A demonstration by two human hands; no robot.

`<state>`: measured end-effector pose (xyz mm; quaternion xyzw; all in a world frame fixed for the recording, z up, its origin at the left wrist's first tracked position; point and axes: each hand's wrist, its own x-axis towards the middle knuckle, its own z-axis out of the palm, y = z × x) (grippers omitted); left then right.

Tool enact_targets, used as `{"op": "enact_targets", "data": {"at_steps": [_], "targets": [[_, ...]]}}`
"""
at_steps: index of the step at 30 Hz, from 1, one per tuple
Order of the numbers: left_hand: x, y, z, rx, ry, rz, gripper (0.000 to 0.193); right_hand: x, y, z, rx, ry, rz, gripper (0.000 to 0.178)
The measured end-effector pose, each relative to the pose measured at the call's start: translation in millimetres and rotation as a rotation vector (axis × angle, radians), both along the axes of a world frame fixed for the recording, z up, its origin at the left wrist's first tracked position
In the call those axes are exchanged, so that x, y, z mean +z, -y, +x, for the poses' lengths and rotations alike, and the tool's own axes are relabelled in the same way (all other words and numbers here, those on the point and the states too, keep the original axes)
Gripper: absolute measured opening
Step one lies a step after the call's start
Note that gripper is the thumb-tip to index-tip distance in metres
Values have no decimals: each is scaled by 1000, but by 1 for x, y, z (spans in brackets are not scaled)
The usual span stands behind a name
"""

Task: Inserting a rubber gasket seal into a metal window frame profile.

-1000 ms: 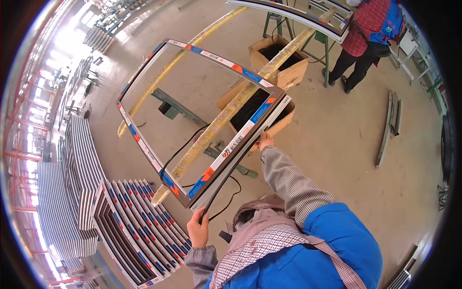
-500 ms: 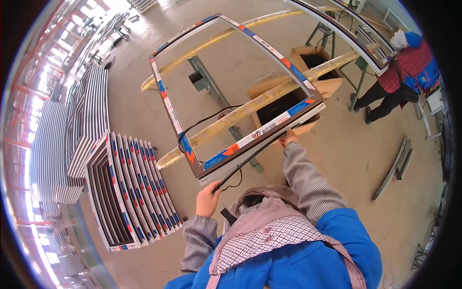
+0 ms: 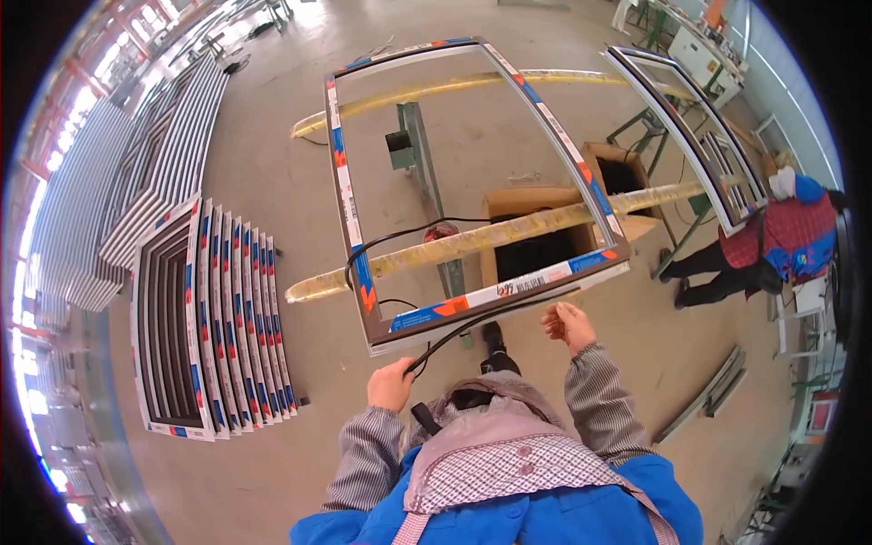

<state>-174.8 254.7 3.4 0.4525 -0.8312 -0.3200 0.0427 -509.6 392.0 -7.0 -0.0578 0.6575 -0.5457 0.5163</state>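
Observation:
A rectangular window frame (image 3: 472,307), brown with blue, white and orange film, lies flat on two padded rails. Along its near side runs a black rubber sealing strip (image 3: 452,335), its far right part resting against the frame edge. My left hand (image 3: 391,385) is closed around this strip just off the frame's near left corner. Apart from the strip, my right hand (image 3: 569,329) hovers below the near right corner, fingers curled in and nothing visible in them.
Yellow-wrapped rails (image 3: 400,261) carry the frame over cardboard boxes (image 3: 536,200) and a green stand (image 3: 420,163). Several film-covered frames (image 3: 238,327) are stacked at left. A co-worker (image 3: 790,232) stands at right beside another frame (image 3: 677,118). Profile pieces (image 3: 704,395) lie on the floor.
My right hand has come off the strip and drawn back toward me. My left hand keeps its hold on the strip. The whole view has shifted.

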Motion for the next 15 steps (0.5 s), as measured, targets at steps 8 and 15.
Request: {"op": "enact_targets", "data": {"at_steps": [8,15], "targets": [[-11,-14,-9,199,140,59,17,11,183,-84,452,-189,-244,22],[6,-29,-31,505,139,103,16,-105,333,-63,1098,-671,171,45]]}}
